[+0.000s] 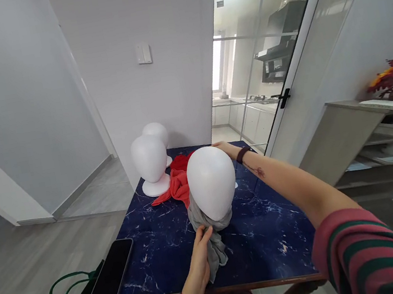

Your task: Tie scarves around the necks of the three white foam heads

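A white foam mannequin head (212,179) stands on the blue marbled table (260,252) in front of me. A grey scarf (216,257) is wrapped around its neck, with one end hanging down at the front. My left hand (200,255) is closed on the scarf just below the chin, thumb on top. My right hand (224,148) reaches past the right side to behind the mannequin head. Its fingers are mostly hidden there, so what they touch does not show. Red cloth (178,183) lies crumpled on the table behind the grey scarf.
Two more white mannequin heads, a nearer one (150,157) and a farther one (156,131), stand at the back left by the wall. A black phone (110,273) is at the table's left front corner. Right of the table are a glass door (255,30) and shelves (391,153).
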A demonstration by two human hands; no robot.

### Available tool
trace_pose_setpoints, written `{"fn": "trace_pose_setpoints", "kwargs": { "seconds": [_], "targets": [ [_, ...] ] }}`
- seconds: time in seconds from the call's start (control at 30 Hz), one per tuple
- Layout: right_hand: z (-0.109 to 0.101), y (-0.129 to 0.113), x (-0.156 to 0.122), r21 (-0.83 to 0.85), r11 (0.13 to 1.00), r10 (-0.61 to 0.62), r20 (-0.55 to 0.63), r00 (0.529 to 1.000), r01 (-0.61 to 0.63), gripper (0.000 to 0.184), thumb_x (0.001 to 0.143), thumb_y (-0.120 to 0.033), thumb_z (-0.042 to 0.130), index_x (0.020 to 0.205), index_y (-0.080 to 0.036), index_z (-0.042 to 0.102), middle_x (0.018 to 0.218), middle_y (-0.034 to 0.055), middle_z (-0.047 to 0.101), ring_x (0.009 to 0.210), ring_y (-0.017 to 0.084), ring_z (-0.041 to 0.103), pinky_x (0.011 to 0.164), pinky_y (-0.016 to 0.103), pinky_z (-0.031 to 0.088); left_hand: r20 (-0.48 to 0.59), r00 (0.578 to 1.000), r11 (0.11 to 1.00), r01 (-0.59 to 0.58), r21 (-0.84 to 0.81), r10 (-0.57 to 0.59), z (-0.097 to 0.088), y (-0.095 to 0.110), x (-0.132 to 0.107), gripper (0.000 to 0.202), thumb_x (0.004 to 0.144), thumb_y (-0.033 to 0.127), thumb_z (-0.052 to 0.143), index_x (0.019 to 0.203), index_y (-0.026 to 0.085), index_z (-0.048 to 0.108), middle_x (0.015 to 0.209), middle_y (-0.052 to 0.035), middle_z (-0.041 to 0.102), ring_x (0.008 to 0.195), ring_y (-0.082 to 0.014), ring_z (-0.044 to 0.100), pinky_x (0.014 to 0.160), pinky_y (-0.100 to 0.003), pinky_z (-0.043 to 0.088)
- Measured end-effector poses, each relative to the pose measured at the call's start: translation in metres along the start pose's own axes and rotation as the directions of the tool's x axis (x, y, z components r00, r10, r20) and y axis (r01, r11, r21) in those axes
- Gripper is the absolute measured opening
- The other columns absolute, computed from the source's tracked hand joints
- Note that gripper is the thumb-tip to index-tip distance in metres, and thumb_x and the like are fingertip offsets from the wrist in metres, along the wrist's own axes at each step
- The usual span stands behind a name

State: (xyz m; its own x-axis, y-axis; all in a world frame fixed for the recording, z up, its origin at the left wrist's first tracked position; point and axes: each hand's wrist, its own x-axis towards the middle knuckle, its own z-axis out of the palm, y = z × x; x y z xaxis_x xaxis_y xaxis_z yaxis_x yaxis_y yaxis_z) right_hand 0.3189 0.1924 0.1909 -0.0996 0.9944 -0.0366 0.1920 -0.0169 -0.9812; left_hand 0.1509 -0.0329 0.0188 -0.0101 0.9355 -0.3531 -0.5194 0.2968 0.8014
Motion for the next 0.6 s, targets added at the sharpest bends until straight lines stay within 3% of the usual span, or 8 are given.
{"fn": "trace_pose_setpoints", "kwargs": {
  "seconds": [0.2, 0.27, 0.33, 0.4, 0.47, 0.53, 0.6],
  "targets": [
    [-0.04, 0.054, -0.061, 0.098, 0.995, 0.046, -0.167, 0.985, -0.03, 0.018, 0.066, -0.026, 0.07, 0.074, -0.01, 0.068, 0.066, 0.0057, 0.068, 0.055, 0.012, 0.055, 0.056, 0.025, 0.043, 0.052, 0.999, 0.999, -0.016, 0.033, 0.014, -0.007, -0.008, 0.002, 0.034, 0.066, 0.022, 0.069, 0.099, 0.016, 0.062, 0.09, -0.0052, 0.066, 0.077, -0.0154, 0.061, 0.069, -0.025, 0.046],
    [-0.052, 0.071, -0.095, 0.114, 0.991, 0.087, -0.096, 0.992, -0.075, 0.023, 0.064, -0.027, 0.072, 0.078, -0.009, 0.069, 0.072, 0.008, 0.069, 0.059, 0.014, 0.058, 0.057, 0.026, 0.044, 0.062, 0.998, 1.0, -0.01, 0.026, 0.008, -0.007, -0.01, 0.003, 0.037, 0.064, 0.022, 0.069, 0.1, 0.015, 0.061, 0.086, -0.005, 0.066, 0.071, -0.0151, 0.061, 0.066, -0.025, 0.046],
    [-0.058, 0.087, -0.132, 0.103, 0.985, 0.133, 0.076, 0.988, -0.14, 0.029, 0.064, -0.029, 0.073, 0.084, -0.009, 0.069, 0.078, 0.0093, 0.069, 0.063, 0.016, 0.06, 0.059, 0.027, 0.046, 0.058, 0.998, 0.999, -0.013, 0.034, 0.011, -0.007, -0.011, 0.003, 0.039, 0.063, 0.022, 0.069, 0.101, 0.015, 0.061, 0.083, -0.0044, 0.065, 0.068, -0.0145, 0.06, 0.065, -0.025, 0.045],
    [-0.055, 0.102, -0.169, 0.064, 0.979, 0.174, 0.219, 0.96, -0.192, 0.029, 0.067, -0.032, 0.071, 0.087, -0.01, 0.069, 0.08, 0.0085, 0.069, 0.066, 0.017, 0.061, 0.06, 0.029, 0.046, 0.062, 0.998, 0.998, -0.024, 0.058, 0.02, -0.007, -0.011, 0.003, 0.039, 0.064, 0.022, 0.069, 0.102, 0.015, 0.061, 0.082, -0.004, 0.065, 0.068, -0.0142, 0.06, 0.066, -0.025, 0.045],
    [-0.044, 0.114, -0.2, 0.029, 0.975, 0.203, 0.272, 0.941, -0.219, 0.023, 0.069, -0.033, 0.069, 0.082, -0.014, 0.07, 0.077, 0.0065, 0.069, 0.067, 0.019, 0.061, 0.063, 0.032, 0.047, 0.065, 0.997, 0.996, -0.038, 0.078, 0.033, -0.007, -0.011, 0.003, 0.038, 0.065, 0.021, 0.068, 0.102, 0.015, 0.061, 0.082, -0.0039, 0.065, 0.069, -0.014, 0.06, 0.067, -0.025, 0.045],
    [-0.026, 0.124, -0.225, 0.034, 0.974, 0.207, 0.264, 0.942, -0.224, 0.017, 0.069, -0.032, 0.07, 0.077, -0.017, 0.07, 0.077, 0.0054, 0.069, 0.071, 0.021, 0.061, 0.068, 0.034, 0.047, 0.06, 0.997, 0.994, -0.055, 0.097, 0.049, -0.007, -0.011, 0.002, 0.036, 0.065, 0.019, 0.067, 0.1, 0.015, 0.062, 0.083, -0.0041, 0.066, 0.07, -0.0145, 0.06, 0.069, -0.025, 0.045],
    [-0.005, 0.131, -0.241, 0.136, 0.968, 0.19, 0.161, 0.968, -0.212, 0.016, 0.062, -0.028, 0.076, 0.074, -0.019, 0.071, 0.077, 0.0048, 0.069, 0.073, 0.024, 0.061, 0.071, 0.036, 0.048, 0.056, 0.996, 0.991, -0.072, 0.114, 0.066, -0.007, -0.01, 0.002, 0.035, 0.065, 0.019, 0.067, 0.1, 0.016, 0.063, 0.087, -0.0051, 0.067, 0.077, -0.0162, 0.061, 0.073, -0.026, 0.045]
  ]
}}
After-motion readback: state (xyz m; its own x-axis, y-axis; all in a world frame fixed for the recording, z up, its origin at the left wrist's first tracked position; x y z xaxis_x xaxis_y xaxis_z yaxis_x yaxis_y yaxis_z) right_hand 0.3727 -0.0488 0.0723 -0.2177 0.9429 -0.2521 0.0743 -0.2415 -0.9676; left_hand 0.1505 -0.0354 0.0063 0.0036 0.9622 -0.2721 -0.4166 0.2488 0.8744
